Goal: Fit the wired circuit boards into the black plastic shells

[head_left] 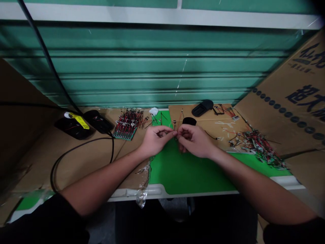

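Over the green table top, my left hand [157, 139] and my right hand [195, 140] meet at the fingertips, both closed in a pinch. Between them is a small wired component [174, 122], with a tiny head and thin leads sticking up; its lower part is hidden by my fingers. Just behind my right hand stands a black round object [189, 121]. To the left of my left hand, a green circuit board [124, 137] carries rows of similar parts with red and black wires.
At right lies a tangled heap of wired parts [264, 149] beside a cardboard wall [299, 88]. A black plastic piece [202, 107] rests at the back. Black devices [98, 121] with cables are at left. Green slatted panels [142, 67] close off the back.
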Motion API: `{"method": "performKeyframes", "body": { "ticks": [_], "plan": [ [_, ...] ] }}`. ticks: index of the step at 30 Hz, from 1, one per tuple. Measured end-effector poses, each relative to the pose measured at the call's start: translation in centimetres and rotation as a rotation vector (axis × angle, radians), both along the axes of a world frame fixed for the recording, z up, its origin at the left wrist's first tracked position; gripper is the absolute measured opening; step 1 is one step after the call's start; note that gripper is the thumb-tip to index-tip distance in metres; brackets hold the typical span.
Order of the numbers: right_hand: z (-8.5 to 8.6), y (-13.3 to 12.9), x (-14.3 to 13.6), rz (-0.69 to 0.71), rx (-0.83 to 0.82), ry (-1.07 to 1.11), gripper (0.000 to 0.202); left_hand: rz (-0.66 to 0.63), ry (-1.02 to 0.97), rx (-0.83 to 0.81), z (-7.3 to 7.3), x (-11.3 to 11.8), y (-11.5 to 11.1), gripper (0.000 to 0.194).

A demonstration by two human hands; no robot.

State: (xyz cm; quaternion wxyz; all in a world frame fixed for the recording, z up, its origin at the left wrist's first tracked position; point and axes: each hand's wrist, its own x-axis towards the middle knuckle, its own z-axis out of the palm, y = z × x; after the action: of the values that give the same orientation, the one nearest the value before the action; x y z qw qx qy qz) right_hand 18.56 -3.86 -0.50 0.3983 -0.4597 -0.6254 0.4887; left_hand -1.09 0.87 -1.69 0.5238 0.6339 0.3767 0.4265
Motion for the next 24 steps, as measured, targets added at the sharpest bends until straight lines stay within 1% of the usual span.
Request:
{"method": "performKeyframes", "body": {
  "ticks": [2,5,11,14,16,18,20,21,24],
  "plan": [
    [-0.1,0.02,-0.06,-0.018,-0.02,0.031,0.013,0.016,-0.033,-0.084,-0.18,-0.03,0.19,0.041],
    [-0.31,0.24,-0.22,-0.079,-0.018,0.096,0.019,0.032,-0.108,-0.205,-0.24,-0.24,0.54,0.044],
    [-0.74,0.7,-0.63,-0.169,0.042,0.216,0.031,-0.011,-0.206,-0.382,-0.5,-0.38,0.46,0.042],
    [-0.68,0.72,-0.57,-0.185,0.047,0.205,0.032,0.038,-0.246,-0.45,-0.63,-0.45,0.62,0.039],
    [-0.54,0.61,-0.46,-0.163,0.037,0.17,0.028,0.114,-0.263,-0.376,-0.47,-0.51,0.85,0.04],
    [-0.39,0.41,-0.35,-0.106,0.014,0.129,0.022,0.157,-0.239,-0.215,-0.18,-0.5,0.98,0.039],
    [-0.28,0.16,-0.29,-0.027,-0.008,0.079,0.017,0.125,-0.175,-0.084,0.04,-0.41,0.9,0.034],
    [-0.25,0.03,-0.27,0.006,-0.012,0.051,0.014,0.093,-0.147,-0.059,0.07,-0.33,0.78,0.031],
    [-0.25,-0.23,-0.21,0.059,-0.011,-0.014,0.009,0.018,-0.11,-0.095,-0.12,-0.07,0.36,0.027]
  ]
}}
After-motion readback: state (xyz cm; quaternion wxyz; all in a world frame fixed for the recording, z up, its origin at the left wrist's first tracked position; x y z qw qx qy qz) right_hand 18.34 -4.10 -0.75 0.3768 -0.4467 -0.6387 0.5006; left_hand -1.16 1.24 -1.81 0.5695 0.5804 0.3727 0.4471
